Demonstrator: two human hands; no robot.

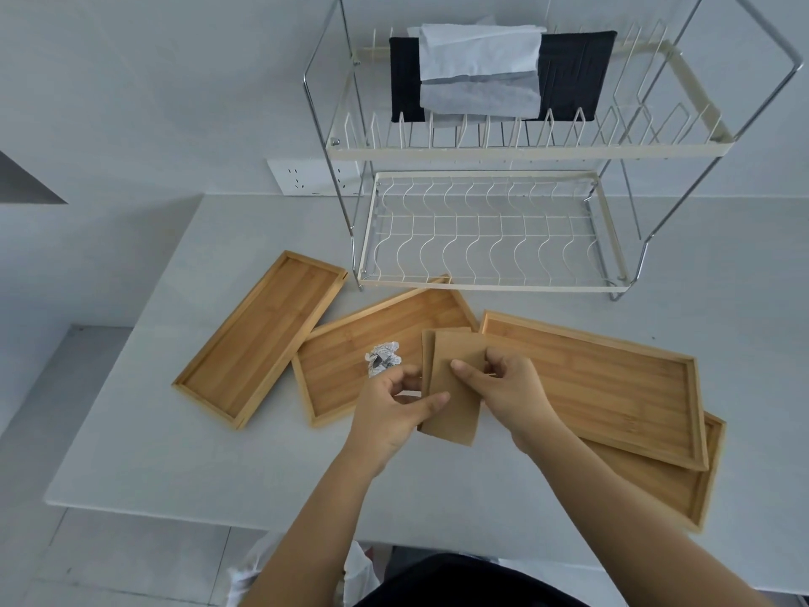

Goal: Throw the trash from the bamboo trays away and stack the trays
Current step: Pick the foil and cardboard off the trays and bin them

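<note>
Hands meet over the middle tray (350,361): left hand (394,414) pinches the lower left edge of a brown card (453,387), thumb on top; right hand (510,392) grips its right edge, fingers curled. No writing is legible. Crumpled foil (383,358) lies in the middle tray. The left tray (258,339) holds nothing. Two right trays (613,383) lie overlapped on the counter (175,457).

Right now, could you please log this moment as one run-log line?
left hand + right hand: holding brown card | crumpled paper: in middle tray | trays: unstacked
</note>
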